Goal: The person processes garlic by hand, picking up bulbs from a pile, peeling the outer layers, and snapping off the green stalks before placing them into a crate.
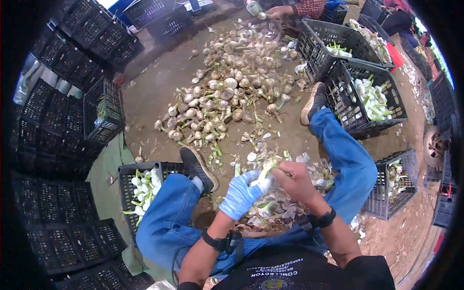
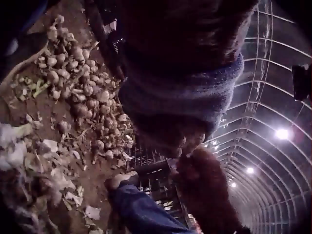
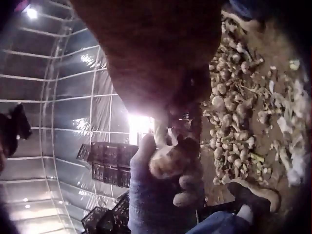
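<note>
My left hand (image 1: pixel 240 195), in a light blue knit glove, holds a garlic bulb (image 1: pixel 264 181) with a pale green stem over the space between my knees. Bare and with its fingers curled, my right hand (image 1: pixel 297 181) pinches the same garlic at its stem side. The right wrist view shows the bulb (image 3: pixel 167 162) resting against the gloved fingers, while the right fingertips lie in shadow above it. Below both hands spreads a heap of peeled garlic skins (image 1: pixel 275 215). Ahead of my feet lies a big pile of unpeeled garlic (image 1: pixel 227 94).
A black crate (image 1: pixel 126 188) with cleaned white garlic stands by my left leg. More crates of garlic (image 1: pixel 355 116) stand beyond my right knee, and another crate (image 1: pixel 386 193) sits at my right. Stacked black crates (image 1: pixel 53 193) line the left. Another person's hand (image 1: pixel 280 12) is at the far side.
</note>
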Tool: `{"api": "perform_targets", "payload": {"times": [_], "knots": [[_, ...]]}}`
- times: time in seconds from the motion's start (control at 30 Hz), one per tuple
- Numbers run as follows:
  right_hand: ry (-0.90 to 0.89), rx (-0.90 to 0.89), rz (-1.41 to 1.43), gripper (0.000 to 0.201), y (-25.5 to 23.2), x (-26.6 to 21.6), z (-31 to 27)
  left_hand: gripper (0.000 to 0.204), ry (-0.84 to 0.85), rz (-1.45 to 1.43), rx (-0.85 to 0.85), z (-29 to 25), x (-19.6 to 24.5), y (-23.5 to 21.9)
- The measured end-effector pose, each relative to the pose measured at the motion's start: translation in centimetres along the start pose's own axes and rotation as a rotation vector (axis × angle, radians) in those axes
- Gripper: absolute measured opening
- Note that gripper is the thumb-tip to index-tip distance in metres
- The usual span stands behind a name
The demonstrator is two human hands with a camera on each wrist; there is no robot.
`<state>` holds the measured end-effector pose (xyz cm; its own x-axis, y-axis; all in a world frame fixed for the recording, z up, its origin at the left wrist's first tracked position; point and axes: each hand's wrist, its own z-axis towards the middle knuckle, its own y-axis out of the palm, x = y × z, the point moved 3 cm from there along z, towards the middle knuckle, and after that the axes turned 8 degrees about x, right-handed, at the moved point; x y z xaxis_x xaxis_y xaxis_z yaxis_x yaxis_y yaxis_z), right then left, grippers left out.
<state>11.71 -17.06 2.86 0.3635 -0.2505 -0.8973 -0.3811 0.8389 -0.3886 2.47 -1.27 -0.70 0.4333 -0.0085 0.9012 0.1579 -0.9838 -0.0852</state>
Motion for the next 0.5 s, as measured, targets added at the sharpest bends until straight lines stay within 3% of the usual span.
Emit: {"api": "perform_targets", "payload": {"times": [0.07, 0.13, 0.2, 0.33, 0.47, 0.5], "knots": [[0.077, -0.025, -0.002, 0.022, 0.2, 0.8, -0.4, 0.043, 0.004, -0.228, 0.011, -0.2, 0.9, 0.1], [0.183, 0.042, 0.099, 0.020, 0.9, 1.5, -0.7, 0.047, -0.012, -0.276, 0.021, 0.4, -0.5, 0.2], [0.201, 0.003, 0.075, 0.018, 1.3, 2.8, -1.0, 0.054, 0.076, -0.334, 0.046, 0.7, -1.4, -0.2], [0.095, -0.001, -0.023, 0.018, 1.5, 2.5, -1.0, 0.059, -0.067, -0.427, -0.146, 0.3, -0.1, -0.7], [0.033, -0.018, -0.097, 0.017, 0.6, 2.7, -1.1, 0.053, -0.051, -0.343, -0.114, 0.6, -1.0, -0.6], [0.077, 0.068, -0.073, 0.014, 0.0, 3.9, -1.4, 0.049, -0.147, -0.347, -0.130, 0.1, -0.3, -1.0]]}}
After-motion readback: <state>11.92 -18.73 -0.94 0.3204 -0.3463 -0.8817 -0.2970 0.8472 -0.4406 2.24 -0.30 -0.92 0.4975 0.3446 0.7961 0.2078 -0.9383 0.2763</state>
